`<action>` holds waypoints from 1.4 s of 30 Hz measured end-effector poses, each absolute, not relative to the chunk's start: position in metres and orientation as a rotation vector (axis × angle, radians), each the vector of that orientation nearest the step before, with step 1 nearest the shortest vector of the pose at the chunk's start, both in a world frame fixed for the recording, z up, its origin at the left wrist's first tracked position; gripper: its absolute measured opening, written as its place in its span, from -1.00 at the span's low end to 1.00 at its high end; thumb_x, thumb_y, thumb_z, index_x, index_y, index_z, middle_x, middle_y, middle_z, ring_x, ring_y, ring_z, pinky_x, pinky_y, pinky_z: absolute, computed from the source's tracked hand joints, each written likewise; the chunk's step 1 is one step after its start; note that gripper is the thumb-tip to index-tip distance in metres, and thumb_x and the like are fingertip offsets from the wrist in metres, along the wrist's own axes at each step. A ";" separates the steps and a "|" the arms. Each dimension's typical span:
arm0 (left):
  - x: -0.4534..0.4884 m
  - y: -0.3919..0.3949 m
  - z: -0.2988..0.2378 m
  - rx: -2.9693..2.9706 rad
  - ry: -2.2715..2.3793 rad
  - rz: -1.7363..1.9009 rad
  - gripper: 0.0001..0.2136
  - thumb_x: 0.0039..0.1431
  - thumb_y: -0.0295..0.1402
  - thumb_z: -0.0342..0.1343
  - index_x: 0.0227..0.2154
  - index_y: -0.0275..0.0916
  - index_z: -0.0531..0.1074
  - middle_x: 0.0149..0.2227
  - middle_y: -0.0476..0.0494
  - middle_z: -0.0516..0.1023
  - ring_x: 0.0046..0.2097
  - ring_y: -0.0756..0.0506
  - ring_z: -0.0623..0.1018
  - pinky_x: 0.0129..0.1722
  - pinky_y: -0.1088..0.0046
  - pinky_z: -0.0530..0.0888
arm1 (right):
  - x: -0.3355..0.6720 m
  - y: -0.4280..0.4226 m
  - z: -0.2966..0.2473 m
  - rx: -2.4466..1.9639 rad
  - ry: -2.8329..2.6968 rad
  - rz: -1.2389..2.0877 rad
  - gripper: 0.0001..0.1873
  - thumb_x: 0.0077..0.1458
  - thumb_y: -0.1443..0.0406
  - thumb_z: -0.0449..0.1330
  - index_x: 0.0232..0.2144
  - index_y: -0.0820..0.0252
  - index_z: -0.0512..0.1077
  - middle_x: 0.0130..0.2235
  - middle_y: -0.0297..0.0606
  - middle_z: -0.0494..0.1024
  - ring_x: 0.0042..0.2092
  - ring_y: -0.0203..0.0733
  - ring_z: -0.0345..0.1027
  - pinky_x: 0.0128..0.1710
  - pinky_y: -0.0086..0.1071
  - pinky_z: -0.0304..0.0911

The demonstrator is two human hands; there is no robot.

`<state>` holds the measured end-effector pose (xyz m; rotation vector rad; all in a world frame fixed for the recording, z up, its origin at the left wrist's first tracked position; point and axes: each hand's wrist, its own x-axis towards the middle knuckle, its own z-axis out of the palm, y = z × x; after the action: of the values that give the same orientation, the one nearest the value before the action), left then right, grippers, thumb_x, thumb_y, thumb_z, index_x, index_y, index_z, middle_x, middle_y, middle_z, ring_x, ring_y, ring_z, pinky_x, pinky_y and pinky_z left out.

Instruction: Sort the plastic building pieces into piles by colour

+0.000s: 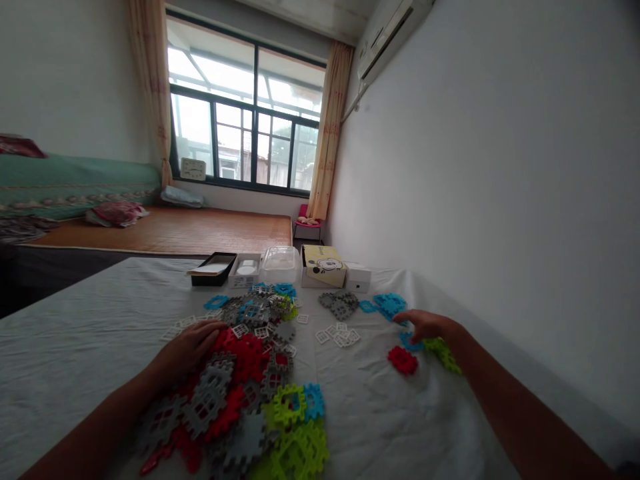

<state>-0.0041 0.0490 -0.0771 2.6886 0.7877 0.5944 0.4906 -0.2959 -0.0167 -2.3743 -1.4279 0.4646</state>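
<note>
My left hand [193,343] lies flat with fingers stretched over the left edge of a big mixed pile of notched plastic building pieces, touching the red pieces [245,353]. Grey pieces [207,397] and lime-green pieces [300,453] spread nearer to me. On the right, my right hand [425,325] has its index finger and thumb apart, fingertips at the near edge of a stack of blue pieces [390,305]. Just below it lie another blue piece [411,342], a small heap of red pieces [403,361] and green pieces [443,355], partly covered by my wrist.
White window-frame pieces [340,335] and a grey heap [339,305] lie mid-table. Along the far edge stand a black box [214,270], a clear plastic container [281,265], a yellow cartoon box [323,267] and a white box [358,278]. A wall [490,167] rises at right.
</note>
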 end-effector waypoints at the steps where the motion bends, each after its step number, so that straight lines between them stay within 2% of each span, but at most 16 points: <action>1: -0.004 0.050 -0.077 2.696 0.785 0.592 -0.55 0.20 -0.03 -0.23 -0.07 -0.08 0.45 0.02 -0.03 0.47 0.05 -0.13 0.42 0.10 0.39 0.27 | 0.488 -0.303 -0.019 -2.504 -1.470 0.481 -0.34 -0.44 0.35 0.35 -0.11 0.09 0.47 -0.04 -0.16 0.48 0.00 0.08 0.32 0.00 -0.20 0.19; 4: -0.004 0.050 -0.077 2.710 0.778 0.599 -0.55 0.20 -0.05 -0.22 -0.05 -0.09 0.44 0.02 -0.03 0.47 0.05 -0.13 0.41 0.10 0.40 0.27 | 0.478 -0.312 -0.024 -2.711 -1.533 0.411 -0.31 -0.45 0.38 0.35 -0.10 0.03 0.47 -0.03 -0.14 0.46 -0.02 0.13 0.33 -0.02 -0.15 0.18; 8: -0.004 0.049 -0.076 2.716 0.783 0.595 -0.55 0.20 -0.05 -0.23 -0.05 -0.10 0.44 0.02 -0.04 0.47 0.05 -0.13 0.41 0.10 0.40 0.27 | 0.478 -0.318 -0.015 -2.592 -1.583 0.227 -0.36 -0.37 0.41 0.29 -0.10 0.06 0.44 0.00 -0.19 0.46 0.04 0.06 0.27 0.06 -0.22 0.11; 10: -0.004 0.049 -0.077 2.716 0.788 0.585 -0.54 0.20 -0.05 -0.24 -0.05 -0.10 0.44 0.02 -0.05 0.47 0.06 -0.13 0.41 0.10 0.40 0.27 | 0.487 -0.326 -0.005 -2.490 -1.525 0.136 -0.39 -0.29 0.37 0.26 -0.06 0.08 0.40 0.01 -0.21 0.45 0.02 -0.01 0.30 0.03 -0.28 0.14; 13: -0.003 0.050 -0.077 2.712 0.789 0.587 -0.54 0.21 -0.05 -0.24 -0.05 -0.11 0.43 0.03 -0.05 0.46 0.07 -0.13 0.40 0.11 0.39 0.26 | 0.497 -0.336 0.004 -2.460 -1.406 0.065 -0.50 -0.20 0.28 0.24 -0.10 0.11 0.41 -0.08 -0.20 0.51 -0.10 -0.07 0.39 -0.09 -0.33 0.24; 17: -0.003 0.051 -0.078 2.709 0.789 0.579 -0.55 0.20 -0.06 -0.23 -0.05 -0.11 0.43 0.03 -0.07 0.45 0.07 -0.14 0.40 0.11 0.37 0.26 | 0.493 -0.323 -0.010 -2.489 -1.378 0.073 -0.57 -0.16 0.19 0.25 -0.16 0.14 0.44 -0.12 -0.22 0.53 -0.18 -0.11 0.42 -0.16 -0.37 0.28; 20: -0.004 0.051 -0.078 2.697 0.794 0.590 -0.56 0.20 -0.07 -0.23 -0.05 -0.11 0.44 0.03 -0.07 0.46 0.06 -0.13 0.40 0.11 0.37 0.26 | 0.486 -0.298 -0.024 -2.504 -1.360 0.009 -0.58 -0.09 0.19 0.22 -0.12 0.14 0.43 -0.08 -0.21 0.51 -0.10 -0.08 0.39 -0.07 -0.32 0.24; 23: -0.004 0.047 -0.076 2.680 0.790 0.613 -0.56 0.20 -0.07 -0.22 -0.07 -0.10 0.45 0.00 -0.06 0.48 0.05 -0.13 0.42 0.10 0.38 0.28 | 0.481 -0.270 -0.030 -2.530 -1.355 -0.083 -0.65 0.10 0.22 0.05 -0.06 0.11 0.40 -0.05 -0.17 0.49 0.02 -0.07 0.30 0.03 -0.26 0.14; 25: -0.004 0.045 -0.075 2.671 0.787 0.622 -0.56 0.19 -0.07 -0.21 -0.08 -0.11 0.46 -0.01 -0.06 0.48 0.04 -0.13 0.43 0.10 0.38 0.28 | 0.476 -0.253 -0.033 -2.532 -1.410 -0.102 -0.65 0.16 0.27 -0.02 -0.04 0.06 0.40 -0.01 -0.19 0.47 0.06 -0.10 0.25 0.06 -0.25 0.10; 29: -0.004 0.043 -0.074 2.661 0.785 0.627 -0.56 0.19 -0.07 -0.20 -0.08 -0.13 0.46 -0.01 -0.08 0.48 0.04 -0.13 0.42 0.10 0.35 0.29 | 0.462 -0.231 -0.047 -2.531 -1.587 -0.061 -0.61 0.08 0.36 0.03 -0.06 -0.06 0.41 0.04 -0.33 0.44 0.11 -0.11 0.17 0.08 -0.23 0.05; 34: -0.005 0.040 -0.073 2.637 0.776 0.639 -0.57 0.20 -0.07 -0.21 -0.09 -0.11 0.46 -0.01 -0.06 0.48 0.03 -0.12 0.43 0.10 0.35 0.29 | 0.474 -0.238 -0.048 -2.618 -1.547 -0.098 -0.53 0.07 0.38 -0.03 0.02 -0.02 0.35 0.12 -0.30 0.35 0.16 0.01 0.06 0.07 -0.04 0.03; 36: -0.005 0.040 -0.072 2.640 0.780 0.642 -0.56 0.20 -0.07 -0.21 -0.09 -0.12 0.47 -0.02 -0.06 0.49 0.03 -0.12 0.43 0.10 0.36 0.30 | 0.484 -0.251 -0.039 -2.626 -1.539 -0.093 -0.55 0.08 0.35 -0.03 0.02 -0.01 0.35 0.11 -0.29 0.36 0.13 -0.03 0.13 0.06 -0.12 0.08; 39: -0.005 0.041 -0.073 2.662 0.787 0.643 -0.56 0.19 -0.06 -0.20 -0.08 -0.12 0.47 -0.02 -0.06 0.49 0.03 -0.12 0.43 0.09 0.39 0.30 | 0.491 -0.279 -0.031 -2.596 -1.646 0.046 -0.63 0.02 0.28 0.07 -0.09 0.03 0.45 -0.03 -0.26 0.49 0.01 -0.08 0.29 0.01 -0.29 0.15; 42: -0.004 0.045 -0.076 2.683 0.796 0.619 -0.57 0.20 -0.05 -0.20 -0.07 -0.09 0.46 0.00 -0.03 0.48 0.03 -0.11 0.43 0.09 0.41 0.29 | 0.487 -0.309 -0.036 -2.576 -1.728 0.154 -0.67 -0.08 0.20 0.17 -0.19 -0.01 0.50 -0.07 -0.22 0.51 0.02 0.00 0.28 0.02 -0.19 0.13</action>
<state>-0.0043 0.0453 -0.0759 2.6834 0.7957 0.6192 0.4874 -0.3087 -0.0355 -2.5763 -1.7278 0.1538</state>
